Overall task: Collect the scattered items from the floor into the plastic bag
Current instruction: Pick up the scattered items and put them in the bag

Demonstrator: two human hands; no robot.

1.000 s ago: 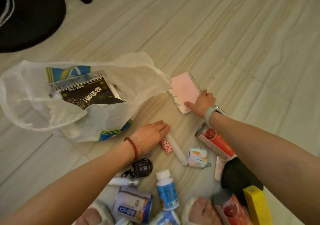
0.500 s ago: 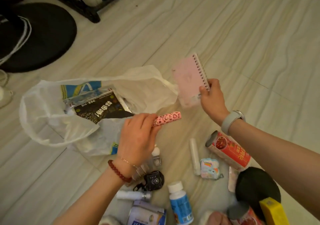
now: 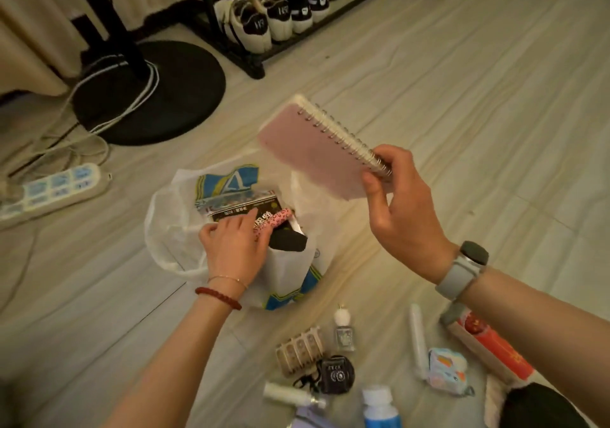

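Shoes behind plastic bag

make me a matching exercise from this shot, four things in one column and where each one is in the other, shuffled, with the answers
Things
1. pink spiral notebook
2. pink patterned tube
3. white power strip
4. white sneakers

Places
A. on the black rack at the top
B. held up in the right hand, above the floor
C. on the floor at the far left
D. in the left hand, at the mouth of the plastic bag

Pairs: 1-B, 2-D, 3-C, 4-A
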